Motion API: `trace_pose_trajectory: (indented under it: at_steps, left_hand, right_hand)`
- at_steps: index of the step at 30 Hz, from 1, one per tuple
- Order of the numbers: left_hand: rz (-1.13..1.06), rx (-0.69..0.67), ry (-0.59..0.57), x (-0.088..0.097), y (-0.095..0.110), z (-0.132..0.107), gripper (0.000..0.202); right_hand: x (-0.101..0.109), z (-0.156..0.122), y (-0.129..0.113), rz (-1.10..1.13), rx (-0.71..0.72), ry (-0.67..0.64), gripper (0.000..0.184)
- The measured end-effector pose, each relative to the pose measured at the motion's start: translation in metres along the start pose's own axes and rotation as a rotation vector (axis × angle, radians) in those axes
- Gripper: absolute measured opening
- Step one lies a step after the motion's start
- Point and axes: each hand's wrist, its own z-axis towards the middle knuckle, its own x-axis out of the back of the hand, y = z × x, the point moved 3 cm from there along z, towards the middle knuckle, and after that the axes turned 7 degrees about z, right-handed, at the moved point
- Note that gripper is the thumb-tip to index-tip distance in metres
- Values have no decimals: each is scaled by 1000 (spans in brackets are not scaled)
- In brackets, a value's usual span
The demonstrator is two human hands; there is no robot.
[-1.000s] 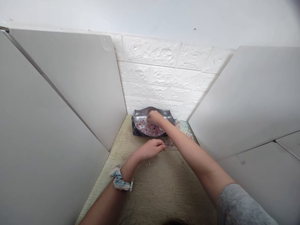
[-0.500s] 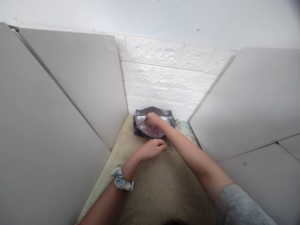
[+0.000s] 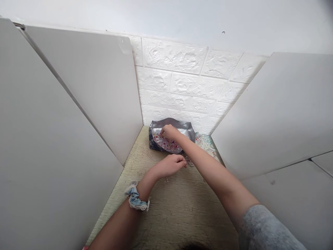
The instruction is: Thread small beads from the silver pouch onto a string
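Note:
A silver-lined bag [image 3: 187, 129] with a dark patterned outside stands open against the wall. Many small coloured beads [image 3: 168, 144] lie in it. My right hand [image 3: 170, 133] reaches into the bag's mouth, its fingers pinched together at the beads; what they hold is too small to make out. Just in front of the bag, my left hand [image 3: 172, 164] is closed above the table, thumb and fingers together. Whatever is between those fingertips does not show. A light blue scrunchie [image 3: 136, 198] with lace trim circles my left wrist.
More small beads [image 3: 206, 141] are spread on the wood-grained tabletop [image 3: 179, 211] right of the bag, partly behind my right forearm. White panels [image 3: 104, 86] rise on the left and right [image 3: 273, 114]. A white brick-pattern wall [image 3: 179, 83] closes the back.
My right hand stays in the bag, its fingers shifting slightly among the beads. The left hand holds nearly the same place. The whole view has moved a little.

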Motion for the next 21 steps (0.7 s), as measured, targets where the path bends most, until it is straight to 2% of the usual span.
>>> trace_pose_trajectory:
  at_steps: [5,8,9,11,13,15,18,21]
  left_hand:
    - [0,5,8,0,1,-1,23]
    - [-7,7,16,2,3,-2,23]
    - [-12,8,21,3,3,-2,23]
    - [-26,9,32,4,4,-3,23]
    - [-38,11,39,5,5,-3,23]
    - [-45,22,38,5,5,-3,24]
    - [-45,35,32,4,5,-2,24]
    - [-48,33,32,4,5,-1,24]
  right_hand:
    - [5,0,-2,127,-20,22,7]
    - [13,-6,0,250,-40,34,13]
    - [16,-10,1,362,-59,23,17]
    - [21,-21,2,787,-115,-33,18]
    - [26,-34,2,1229,-152,-66,13]
    - [32,-47,-2,1542,-169,-99,10]
    - [36,-64,-10,1805,-182,-187,6]
    - [37,-73,-15,1927,-213,-191,4]
